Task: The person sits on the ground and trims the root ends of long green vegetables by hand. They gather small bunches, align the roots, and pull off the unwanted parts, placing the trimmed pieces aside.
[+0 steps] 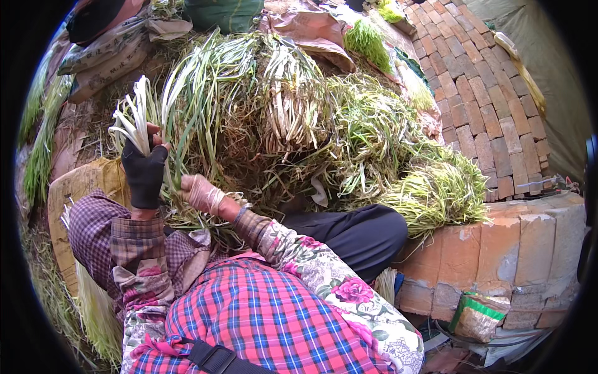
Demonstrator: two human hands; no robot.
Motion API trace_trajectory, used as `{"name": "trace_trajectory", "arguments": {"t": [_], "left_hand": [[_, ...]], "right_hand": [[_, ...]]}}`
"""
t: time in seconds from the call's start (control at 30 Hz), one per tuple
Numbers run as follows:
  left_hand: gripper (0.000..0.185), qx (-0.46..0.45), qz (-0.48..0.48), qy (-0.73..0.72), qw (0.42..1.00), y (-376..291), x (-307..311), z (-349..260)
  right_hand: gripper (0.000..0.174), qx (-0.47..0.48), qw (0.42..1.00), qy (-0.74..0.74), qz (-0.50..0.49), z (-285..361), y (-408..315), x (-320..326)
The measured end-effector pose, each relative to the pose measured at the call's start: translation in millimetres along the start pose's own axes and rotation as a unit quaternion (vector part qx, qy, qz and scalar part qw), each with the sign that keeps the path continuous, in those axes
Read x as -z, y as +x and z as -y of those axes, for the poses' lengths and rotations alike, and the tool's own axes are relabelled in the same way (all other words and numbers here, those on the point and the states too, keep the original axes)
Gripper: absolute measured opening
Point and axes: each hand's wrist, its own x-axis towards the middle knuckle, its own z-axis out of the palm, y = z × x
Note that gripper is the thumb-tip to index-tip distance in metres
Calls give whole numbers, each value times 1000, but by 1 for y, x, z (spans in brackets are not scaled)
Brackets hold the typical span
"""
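My left hand [145, 175], in a black glove with bare fingertips, is raised upright around a small bunch of white allium stalks [135, 119], their pale ends pointing up. Just below and to its right, my right hand [202, 194], in a thin pale glove with a band at the wrist, pinches long green leaves [178, 175]. Beyond both hands lies a heap of the same plants, its long leaves [205, 98] drooping toward me. A thick bundle of dirty white stems [292, 110] rests on top of this heap. My fingers partly hide the leaves they grip.
Discarded, withered leaves [369, 126] pile up to the right, beside yellow-green trimmings [441, 198]. Brick paving [490, 100] and a low brick ledge [486, 257] lie farther right. Woven sacks [107, 56] are at the far left, and bundled stalks [96, 304] stand by my left side.
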Motion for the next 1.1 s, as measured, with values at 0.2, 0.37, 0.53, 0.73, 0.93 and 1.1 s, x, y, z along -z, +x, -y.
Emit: {"name": "trace_trajectory", "arguments": {"t": [0.2, 0.37, 0.53, 0.73, 0.93, 1.1], "left_hand": [[35, 2, -45, -45, 998, 15, 20, -6], [30, -37, -111, -205, 972, 36, 55, -28], [30, 42, -119, -205, 971, 34, 54, -21], [30, 71, -82, -262, 959, 25, 35, 11], [26, 112, -119, -246, 955, 16, 13, -8], [26, 121, -108, -263, 951, 12, 9, -8]], "right_hand": [[18, -120, 941, -229, 220, -78, -44, -51], [22, -215, 867, -356, 276, -79, -82, -44], [22, -240, 918, -128, 287, -9, -26, 35], [39, -147, 956, 254, 29, 75, 5, 102], [49, -191, 927, 258, 195, 128, -6, 89], [35, -201, 943, 187, 189, 133, -6, 95]]}}
